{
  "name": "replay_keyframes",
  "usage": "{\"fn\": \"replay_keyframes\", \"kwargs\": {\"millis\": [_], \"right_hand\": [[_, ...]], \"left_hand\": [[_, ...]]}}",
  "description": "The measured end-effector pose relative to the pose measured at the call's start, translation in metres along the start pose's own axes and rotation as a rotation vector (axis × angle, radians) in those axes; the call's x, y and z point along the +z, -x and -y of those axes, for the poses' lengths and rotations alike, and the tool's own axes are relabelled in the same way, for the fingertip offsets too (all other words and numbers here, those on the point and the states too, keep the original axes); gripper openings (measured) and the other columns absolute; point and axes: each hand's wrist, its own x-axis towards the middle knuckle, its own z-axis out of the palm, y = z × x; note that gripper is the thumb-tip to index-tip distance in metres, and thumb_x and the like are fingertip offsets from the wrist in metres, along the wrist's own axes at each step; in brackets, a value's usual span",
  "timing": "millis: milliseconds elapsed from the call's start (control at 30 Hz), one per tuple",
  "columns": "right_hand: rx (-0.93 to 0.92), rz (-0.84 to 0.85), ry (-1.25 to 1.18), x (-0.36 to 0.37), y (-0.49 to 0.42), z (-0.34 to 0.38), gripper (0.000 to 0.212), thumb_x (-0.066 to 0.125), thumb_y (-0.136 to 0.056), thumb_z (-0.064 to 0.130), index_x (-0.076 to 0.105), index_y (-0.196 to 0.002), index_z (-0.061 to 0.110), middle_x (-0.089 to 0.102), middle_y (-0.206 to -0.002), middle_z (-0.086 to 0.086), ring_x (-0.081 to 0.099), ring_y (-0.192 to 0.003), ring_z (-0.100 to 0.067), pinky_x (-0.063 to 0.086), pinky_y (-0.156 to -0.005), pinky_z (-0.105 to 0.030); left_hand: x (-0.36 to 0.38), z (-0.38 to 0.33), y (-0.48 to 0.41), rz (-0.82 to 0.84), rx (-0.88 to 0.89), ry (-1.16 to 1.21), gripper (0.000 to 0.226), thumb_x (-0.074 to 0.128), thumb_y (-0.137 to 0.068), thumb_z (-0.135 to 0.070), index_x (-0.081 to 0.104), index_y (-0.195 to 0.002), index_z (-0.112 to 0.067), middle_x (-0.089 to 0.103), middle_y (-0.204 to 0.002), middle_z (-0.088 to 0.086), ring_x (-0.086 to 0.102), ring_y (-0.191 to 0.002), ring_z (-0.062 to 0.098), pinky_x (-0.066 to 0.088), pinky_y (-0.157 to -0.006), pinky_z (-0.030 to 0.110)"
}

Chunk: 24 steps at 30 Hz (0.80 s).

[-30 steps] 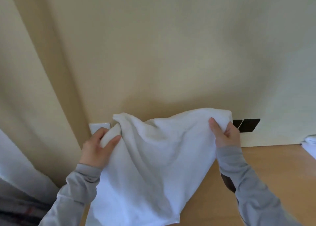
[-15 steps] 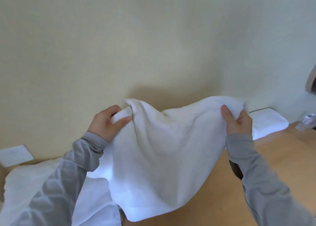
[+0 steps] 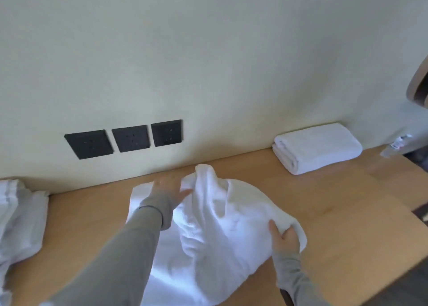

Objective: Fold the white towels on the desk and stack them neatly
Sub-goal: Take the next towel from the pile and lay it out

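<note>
A rumpled white towel (image 3: 215, 231) lies spread on the wooden desk (image 3: 335, 213) in front of me. My left hand (image 3: 170, 189), blurred, lies flat with fingers straight on the towel's far left part. My right hand (image 3: 283, 236) grips the towel's near right corner, thumb on top. A folded white towel (image 3: 317, 147) sits against the wall at the far right. Several unfolded white towels (image 3: 20, 215) are heaped at the desk's left end.
Three black wall sockets (image 3: 129, 138) sit in the wall just above the desk. A small plastic bottle (image 3: 394, 145) lies at the far right by the wall. The desk's right edge drops off near a dark floor (image 3: 412, 280).
The towel, held up in the air by both hands before, now lies on the desk. My left hand has let go and flattened on it. The view has swung down and right.
</note>
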Motion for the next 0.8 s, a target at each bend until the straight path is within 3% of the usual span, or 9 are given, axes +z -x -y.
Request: {"fn": "replay_keyframes", "kwargs": {"millis": [100,167,233,300,367,433,533,633,800], "right_hand": [[0.125,0.13,0.147,-0.029,-0.026,-0.036,0.04,0.061,-0.089,0.021,0.056,-0.106,-0.015,0.064,-0.096,-0.026,0.06,-0.097,-0.038,0.046,-0.079,-0.034],[0.169,0.26,0.226,-0.049,-0.036,-0.043,0.032,0.064,-0.087,0.027,0.064,-0.096,-0.004,0.07,-0.089,-0.016,0.065,-0.086,-0.03,0.053,-0.076,-0.038],[0.18,0.302,0.339,-0.073,-0.045,-0.044,0.041,0.064,-0.081,0.047,0.068,-0.069,0.007,0.071,-0.066,-0.007,0.068,-0.062,-0.023,0.053,-0.062,-0.035],[0.151,0.177,0.421,-0.099,-0.059,-0.039,0.061,0.056,-0.077,0.063,0.066,-0.054,0.007,0.065,-0.049,-0.008,0.061,-0.043,-0.023,0.049,-0.054,-0.032],[0.066,0.016,0.507,-0.112,-0.085,-0.028,0.059,0.052,-0.084,0.056,0.063,-0.05,0.009,0.061,-0.044,-0.005,0.057,-0.043,-0.025,0.05,-0.057,-0.037],[-0.043,-0.008,0.551,-0.104,-0.118,-0.012,0.04,0.054,-0.088,0.044,0.061,-0.061,0.015,0.066,-0.055,-0.003,0.062,-0.06,-0.027,0.053,-0.069,-0.045],[-0.05,0.195,0.515,-0.068,-0.163,0.004,0.019,0.057,-0.091,0.028,0.061,-0.101,0.012,0.065,-0.103,-0.01,0.058,-0.093,-0.026,0.046,-0.088,-0.04],[0.13,0.396,0.585,-0.031,-0.191,0.001,0.042,0.056,-0.092,0.028,0.051,-0.127,0.005,0.057,-0.121,-0.016,0.051,-0.112,-0.032,0.039,-0.099,-0.04],[0.263,0.5,0.771,-0.007,-0.194,-0.004,0.069,0.063,-0.079,0.054,0.048,-0.131,0.01,0.054,-0.127,-0.014,0.05,-0.115,-0.032,0.038,-0.1,-0.04]], "left_hand": [[0.048,-0.01,0.008,-0.106,-0.075,0.059,0.081,0.041,-0.09,-0.056,0.006,-0.149,-0.014,0.008,-0.157,0.003,0.007,-0.145,0.02,0.01,-0.116,0.037],[0.063,-0.006,0.025,-0.24,-0.138,0.183,0.086,0.044,-0.089,-0.055,-0.004,-0.15,-0.018,-0.006,-0.158,0.001,-0.004,-0.146,0.02,0.005,-0.116,0.037],[0.073,0.005,0.044,-0.323,-0.276,0.319,0.085,0.047,-0.089,-0.051,-0.001,-0.15,-0.019,-0.003,-0.158,0.002,0.0,-0.145,0.023,0.007,-0.116,0.039],[0.08,0.021,0.06,-0.325,-0.487,0.439,0.081,0.047,-0.089,-0.05,0.006,-0.15,-0.018,0.008,-0.157,0.007,0.012,-0.143,0.03,0.015,-0.114,0.044],[0.087,0.035,0.071,-0.281,-0.663,0.469,0.078,0.047,-0.088,-0.052,0.014,-0.148,-0.015,0.02,-0.152,0.013,0.023,-0.136,0.036,0.021,-0.11,0.048],[0.091,0.045,0.076,-0.243,-0.757,0.467,0.077,0.05,-0.087,-0.053,0.02,-0.146,-0.012,0.029,-0.146,0.016,0.028,-0.132,0.037,0.025,-0.108,0.048],[0.097,0.053,0.076,-0.211,-0.813,0.454,0.078,0.052,-0.084,-0.056,0.027,-0.143,-0.013,0.036,-0.139,0.017,0.032,-0.129,0.036,0.028,-0.105,0.048],[0.102,0.063,0.069,-0.207,-0.872,0.468,0.079,0.058,-0.079,-0.059,0.036,-0.137,-0.012,0.039,-0.137,0.017,0.032,-0.128,0.034,0.028,-0.103,0.048],[0.107,0.08,0.051,-0.104,-0.91,0.518,0.083,0.067,-0.071,-0.06,0.039,-0.129,-0.007,0.046,-0.129,0.018,0.041,-0.12,0.038,0.034,-0.102,0.051]]}}
